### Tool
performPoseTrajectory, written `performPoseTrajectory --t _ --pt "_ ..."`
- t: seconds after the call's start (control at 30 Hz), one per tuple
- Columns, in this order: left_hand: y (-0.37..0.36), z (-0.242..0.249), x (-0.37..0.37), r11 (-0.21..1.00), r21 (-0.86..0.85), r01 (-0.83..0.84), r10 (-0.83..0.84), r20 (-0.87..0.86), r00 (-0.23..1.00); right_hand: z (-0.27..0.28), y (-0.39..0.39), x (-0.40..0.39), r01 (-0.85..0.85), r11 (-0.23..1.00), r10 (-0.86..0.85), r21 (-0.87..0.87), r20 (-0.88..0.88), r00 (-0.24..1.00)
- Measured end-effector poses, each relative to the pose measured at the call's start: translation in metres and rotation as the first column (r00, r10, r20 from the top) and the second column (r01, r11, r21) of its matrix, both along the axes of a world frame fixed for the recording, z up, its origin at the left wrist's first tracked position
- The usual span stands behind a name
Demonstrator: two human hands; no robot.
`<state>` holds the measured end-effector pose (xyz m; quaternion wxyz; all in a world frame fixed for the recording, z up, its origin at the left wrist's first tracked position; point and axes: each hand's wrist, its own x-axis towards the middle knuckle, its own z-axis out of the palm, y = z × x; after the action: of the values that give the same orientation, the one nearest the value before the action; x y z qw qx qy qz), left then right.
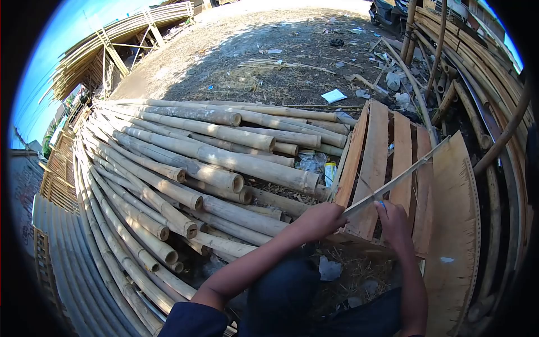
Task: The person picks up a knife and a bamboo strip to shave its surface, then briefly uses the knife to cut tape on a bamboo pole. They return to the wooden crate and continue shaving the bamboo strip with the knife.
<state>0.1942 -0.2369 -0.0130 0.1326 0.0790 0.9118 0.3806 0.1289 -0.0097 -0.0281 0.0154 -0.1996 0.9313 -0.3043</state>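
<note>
My left hand (325, 221) is closed around the near end of a long, narrow bamboo strip (412, 170). The strip slants up to the right, above a slatted wooden crate (402, 160). Just right of it, my right hand (393, 220) is closed beside the strip's lower part. A thin, dark, knife-like blade (366, 184) sticks out from these fingers and crosses the strip; a bit of blue shows at the grip. My fingers hide most of the handle. A brown sheet with a jagged edge (449, 224) stands against the crate's right side.
Stacked bamboo poles (219, 157) fill the left, their cut ends facing me. Corrugated metal (67, 253) lies at the lower left. More poles and bent strips (477, 56) lean along the right. Litter, including a white packet (334, 96), dots the ground beyond the crate.
</note>
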Motion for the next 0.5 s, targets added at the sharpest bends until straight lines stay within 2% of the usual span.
performPoseTrajectory --t 0.1,0.17,0.23,0.27,0.33,0.37,0.43,0.47,0.5 --pt "0.001 -0.002 0.002 0.999 -0.032 -0.004 0.004 -0.017 1.0 0.007 0.002 0.004 -0.07 0.997 0.068 0.033 0.044 0.997" --pt "0.001 -0.006 0.002 0.999 -0.05 0.016 -0.02 -0.068 0.997 -0.02 0.024 -0.028 -0.03 0.999 0.03 0.023 -0.018 0.999" --pt "0.003 -0.006 0.0 1.0 -0.021 0.017 -0.018 -0.052 0.998 -0.025 0.041 -0.057 0.246 0.969 -0.245 0.009 -0.087 0.966" --pt "0.004 -0.005 -0.002 1.0 0.006 0.016 -0.016 -0.035 0.999 -0.03 0.04 -0.058 0.249 0.968 -0.248 0.009 -0.092 0.964" --pt "0.004 -0.002 -0.004 1.0 -0.006 0.014 -0.015 -0.025 1.0 -0.032 0.032 -0.055 0.231 0.973 -0.222 0.022 -0.203 0.954" --pt "0.005 -0.002 -0.005 1.0 -0.017 0.013 -0.013 -0.004 1.0 -0.032 0.028 -0.047 0.236 0.972 -0.226 0.024 -0.202 0.953" --pt "0.004 -0.002 -0.001 1.0 -0.003 0.006 -0.006 -0.014 1.0 -0.018 0.009 -0.016 0.046 0.997 -0.039 0.058 -0.122 0.992" --pt "0.003 -0.002 -0.001 1.0 0.007 -0.011 0.011 -0.034 0.999 -0.013 0.006 -0.007 0.049 0.997 -0.042 0.058 -0.118 0.992" --pt "0.003 -0.003 0.0 1.0 0.005 -0.01 0.01 -0.029 1.0 -0.009 0.003 0.001 -0.028 0.992 0.042 0.126 -0.111 0.993"
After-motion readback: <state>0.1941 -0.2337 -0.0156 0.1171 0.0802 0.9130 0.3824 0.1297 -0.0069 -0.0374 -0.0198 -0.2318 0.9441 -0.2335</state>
